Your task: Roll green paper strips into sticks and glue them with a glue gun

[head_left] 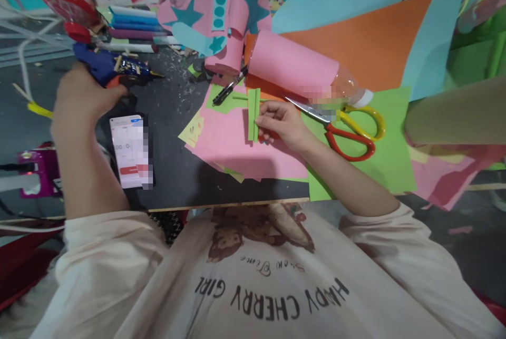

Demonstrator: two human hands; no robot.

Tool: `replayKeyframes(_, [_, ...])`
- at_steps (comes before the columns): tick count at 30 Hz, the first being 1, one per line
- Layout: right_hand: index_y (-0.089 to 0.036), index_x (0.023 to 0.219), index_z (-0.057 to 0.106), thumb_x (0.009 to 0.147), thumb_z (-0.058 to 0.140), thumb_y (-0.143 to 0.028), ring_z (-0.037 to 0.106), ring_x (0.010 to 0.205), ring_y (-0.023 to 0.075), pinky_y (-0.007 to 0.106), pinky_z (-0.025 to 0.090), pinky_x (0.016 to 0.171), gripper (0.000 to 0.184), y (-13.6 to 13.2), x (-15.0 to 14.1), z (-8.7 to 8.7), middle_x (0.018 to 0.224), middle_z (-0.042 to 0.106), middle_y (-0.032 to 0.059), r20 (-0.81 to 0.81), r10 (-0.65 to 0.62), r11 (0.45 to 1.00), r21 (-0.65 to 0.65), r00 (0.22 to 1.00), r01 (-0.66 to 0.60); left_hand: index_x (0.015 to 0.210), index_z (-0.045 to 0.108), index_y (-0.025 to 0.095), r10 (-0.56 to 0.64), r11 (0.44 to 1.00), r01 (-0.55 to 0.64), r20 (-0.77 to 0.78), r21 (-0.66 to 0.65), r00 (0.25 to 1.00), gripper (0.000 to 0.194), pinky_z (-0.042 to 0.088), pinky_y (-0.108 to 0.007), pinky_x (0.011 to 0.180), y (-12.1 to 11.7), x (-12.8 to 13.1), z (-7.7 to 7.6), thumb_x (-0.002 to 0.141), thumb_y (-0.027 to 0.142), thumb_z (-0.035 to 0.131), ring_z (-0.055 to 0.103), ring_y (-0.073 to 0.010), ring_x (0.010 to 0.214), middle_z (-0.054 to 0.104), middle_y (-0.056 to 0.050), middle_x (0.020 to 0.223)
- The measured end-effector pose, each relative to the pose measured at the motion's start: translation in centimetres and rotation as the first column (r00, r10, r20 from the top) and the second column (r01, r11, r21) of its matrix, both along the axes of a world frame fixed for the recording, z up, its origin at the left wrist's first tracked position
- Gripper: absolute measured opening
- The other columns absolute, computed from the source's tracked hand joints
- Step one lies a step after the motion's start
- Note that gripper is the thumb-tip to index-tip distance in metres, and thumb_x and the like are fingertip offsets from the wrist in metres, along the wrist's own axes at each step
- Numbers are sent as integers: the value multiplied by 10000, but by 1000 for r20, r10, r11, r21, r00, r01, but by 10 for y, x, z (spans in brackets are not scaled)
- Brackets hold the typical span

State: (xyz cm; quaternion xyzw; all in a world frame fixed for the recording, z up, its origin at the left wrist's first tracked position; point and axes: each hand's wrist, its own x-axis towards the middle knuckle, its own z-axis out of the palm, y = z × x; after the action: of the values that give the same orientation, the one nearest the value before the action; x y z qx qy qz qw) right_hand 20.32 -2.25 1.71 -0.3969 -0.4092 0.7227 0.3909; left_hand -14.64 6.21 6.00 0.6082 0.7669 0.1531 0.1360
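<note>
Gun: in the head view my left hand [85, 91] is wrapped round the gun [118, 64]; an early squeeze could, I judge, drip glue on the table [174, 128] or the phone [131, 154] just below.
Strip: my right hand [279, 125] pinches the green strip [253, 117]; too hard a pinch might crush its folds.
Scissors: the scissors [329, 127] lie just beside my right wrist, so a careless sweep could knock them.
Strip's place: left of my right palm, over the pink sheets [233, 141], its right edge in my pinch, its far end free, well apart from the gun's tip.
</note>
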Motion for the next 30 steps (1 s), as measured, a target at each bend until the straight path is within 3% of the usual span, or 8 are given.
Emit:
replayKeyframes(1, [-202,700,487,661,828,-499,496,382,40,156,340,340,454,0,0,0,492,587,-71,0,-3,1000,-9,1000,3,1097,595,214,148,988,-152,-113,-26,983,516,408,-583,1135,-2,8,6,624,294,785,563,-346,1242,683,-50,1246])
replayKeyframes(3, [-202,700,479,670,823,-463,494,376,36,145,336,332,432,1,0,1,492,587,-79,-9,-16,1000,-23,1000,16,1220,585,150,264,961,-274,-206,-22,942,637,453,-571,1079,-9,28,21,598,151,721,594,-356,1207,670,-91,1264])
replayKeyframes(7, [-204,699,478,664,815,-396,478,340,34,142,323,312,390,3,-1,1,479,587,-90,-40,-93,995,-46,995,91,1261,562,145,47,981,-29,-91,192,995,696,475,-496,1058,-28,64,36,572,133,659,636,-265,1070,660,-48,1167])
replayKeyframes(12, [-204,684,499,676,774,-331,394,295,18,145,263,289,304,5,-1,-1,430,537,-111,-66,-189,981,-57,980,185,1111,606,87,-188,950,166,59,266,980,615,507,-462,978,-51,94,11,520,247,665,642,-249,946,654,-47,916])
replayKeyframes(17, [-202,679,505,700,749,-332,373,297,14,146,213,291,277,6,0,-1,407,500,-116,-74,-212,977,-44,974,209,1070,580,110,-228,958,198,132,208,965,586,540,-430,875,-61,118,-9,523,241,746,652,-253,881,677,-85,954])
replayKeyframes(22, [-202,684,510,700,757,-346,377,314,10,143,220,307,286,6,0,-1,418,497,-121,-65,-200,979,-42,978,197,1012,569,151,-221,969,199,164,145,961,561,545,-391,818,-62,119,-16,498,188,790,647,-233,836,687,-46,910])
replayKeyframes(26, [-203,678,505,705,761,-352,373,316,7,145,203,306,297,6,1,-1,426,499,-117,-49,-189,981,-48,981,187,969,578,144,-222,969,206,110,135,969,464,535,-360,744,-62,116,-19,529,172,723,623,-204,747,667,-31,840])
replayKeyframes(30, [-202,676,509,699,761,-330,384,315,11,145,196,303,284,5,1,1,421,494,-117,-47,-199,979,-54,979,196,949,598,121,-275,955,267,45,126,960,430,532,-363,764,-62,115,-21,531,182,678,647,-229,807,676,-65,880])
